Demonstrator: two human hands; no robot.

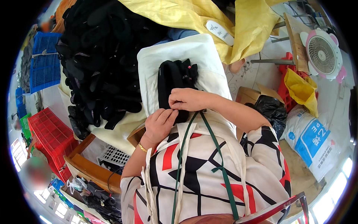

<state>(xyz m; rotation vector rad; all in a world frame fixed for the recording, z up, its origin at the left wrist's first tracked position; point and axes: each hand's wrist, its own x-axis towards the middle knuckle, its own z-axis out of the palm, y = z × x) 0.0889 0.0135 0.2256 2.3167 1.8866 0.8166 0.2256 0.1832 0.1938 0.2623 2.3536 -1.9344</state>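
Observation:
On the white cloth (pixel 151 69) over my lap lies a black fabric piece (pixel 166 80), long and curved like a soft shoe or slipper part. Beside its far end sits a bunched black piece (pixel 189 71) with a small pink spot. My left hand (pixel 160 125) is closed at the near end of the long piece, thumb and fingertips pressed together. Just above it, my right hand (pixel 190 99) is curled in a pinch, its fingertips almost meeting the left ones. Whatever lies between the fingertips is too small to make out.
A large heap of black fabric pieces (pixel 104 48) rises at the left, near blue (pixel 44 61) and red crates (pixel 52 127). An orange-brown wooden drawer (pixel 87 164) stands near left. Yellow sheeting (pixel 253 33) spreads ahead. At the right are a fan (pixel 321 54), black bag (pixel 271 108) and white sack (pixel 309 140).

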